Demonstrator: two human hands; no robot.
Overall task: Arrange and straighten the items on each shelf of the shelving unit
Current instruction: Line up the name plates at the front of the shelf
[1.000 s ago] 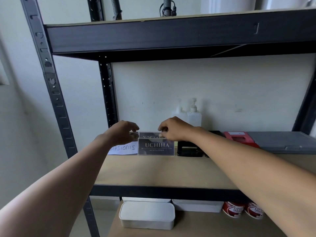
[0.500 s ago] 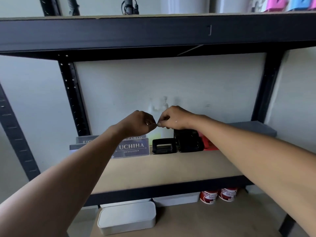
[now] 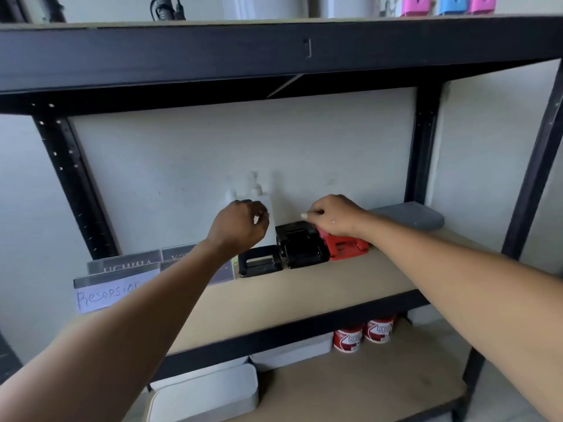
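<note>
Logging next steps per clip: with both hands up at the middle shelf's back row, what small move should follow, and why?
Probably the left hand closes on the white pump bottle just behind it to straighten it, since its fingers are curled beside the bottle while the right hand hovers above the red hole punch.

Soft daylight fills the picture, brighter toward 3 o'clock. It is dark under the top shelf (image 3: pixel 274 86) at 12 o'clock. Everything looks a bit blurry, and edges bend outward

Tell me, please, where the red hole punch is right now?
The red hole punch sits on the middle shelf, right of the large black punch, under the right hand.
</note>
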